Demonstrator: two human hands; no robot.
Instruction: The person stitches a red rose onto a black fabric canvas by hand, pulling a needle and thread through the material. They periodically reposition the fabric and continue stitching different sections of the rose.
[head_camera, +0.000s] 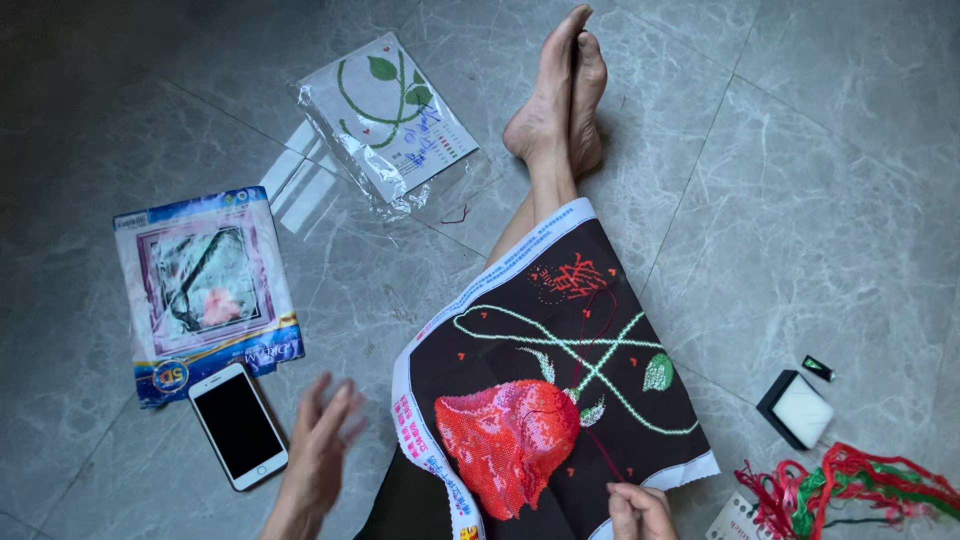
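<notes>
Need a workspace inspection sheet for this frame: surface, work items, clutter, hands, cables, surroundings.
Surface: grey marble-look floor tiles.
Work items: black cross-stitch cloth over the legs, red flower stitched; red thread across it.
Clutter: phone, kit package, pattern sheet in plastic bag, white box, thread bundle.
Hands: left hand open, blurred; right hand pinching at cloth edge.
Cables: nothing seen.
Surroundings: bare feet.

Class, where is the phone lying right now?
The phone lies face up on the floor, left of the left hand, just below the blue packet.
</notes>
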